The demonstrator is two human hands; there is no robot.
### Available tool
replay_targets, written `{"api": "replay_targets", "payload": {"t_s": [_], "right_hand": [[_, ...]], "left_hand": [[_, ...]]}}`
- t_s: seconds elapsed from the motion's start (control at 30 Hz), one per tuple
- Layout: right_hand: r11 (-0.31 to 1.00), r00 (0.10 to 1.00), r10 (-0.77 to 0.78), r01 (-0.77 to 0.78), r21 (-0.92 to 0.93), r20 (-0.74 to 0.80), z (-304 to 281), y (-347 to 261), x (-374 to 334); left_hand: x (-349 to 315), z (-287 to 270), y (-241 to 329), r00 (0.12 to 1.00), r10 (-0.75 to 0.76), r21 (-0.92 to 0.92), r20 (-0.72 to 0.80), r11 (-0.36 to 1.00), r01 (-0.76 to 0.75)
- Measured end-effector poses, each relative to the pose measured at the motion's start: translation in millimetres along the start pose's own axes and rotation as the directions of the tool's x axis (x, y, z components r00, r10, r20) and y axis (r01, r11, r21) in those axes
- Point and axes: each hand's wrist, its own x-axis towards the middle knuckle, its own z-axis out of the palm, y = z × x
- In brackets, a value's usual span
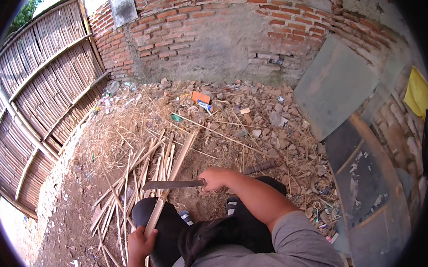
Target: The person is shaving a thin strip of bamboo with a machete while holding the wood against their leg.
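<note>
My right hand [215, 179] is closed round the handle of a machete [176, 184], whose dark blade points left and lies across a long split bamboo strip [157, 211]. Low at the left, my left hand [141, 242] grips the near part of that strip, thumb on top. The strip slants up and away past my left knee toward the ground ahead. Whether the blade is cutting in or only resting against the bamboo, I cannot tell. A loose pile of thin bamboo strips [109, 206] lies on the ground beside my left leg.
A bamboo fence [49, 88] stands at the left and a worn brick wall [199, 42] ahead. Flat grey boards [338, 84] and a dark framed panel [364, 183] lean at the right. Rubble [283, 136], dry straw and litter cover the ground, with an orange piece [201, 97] among them.
</note>
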Motion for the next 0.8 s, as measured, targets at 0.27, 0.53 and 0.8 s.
{"api": "replay_targets", "payload": {"t_s": [0.27, 0.53, 0.8], "right_hand": [[0.982, 0.974, 0.172, -0.157, 0.105, -0.146, -3, 32, 0], [0.997, 0.974, 0.071, -0.076, -0.019, -0.214, 0, 21, -2], [0.994, 0.976, 0.107, -0.104, 0.031, -0.187, -10, 18, -9]], "left_hand": [[0, 2, -1, 1.0, 0.018, 0.023, -0.023, 1.0, -0.017], [-2, 3, 0, 0.999, 0.018, 0.02, -0.04, 1.0, -0.017], [-2, 4, 0, 0.999, 0.004, 0.036, -0.034, 0.999, -0.003]]}}
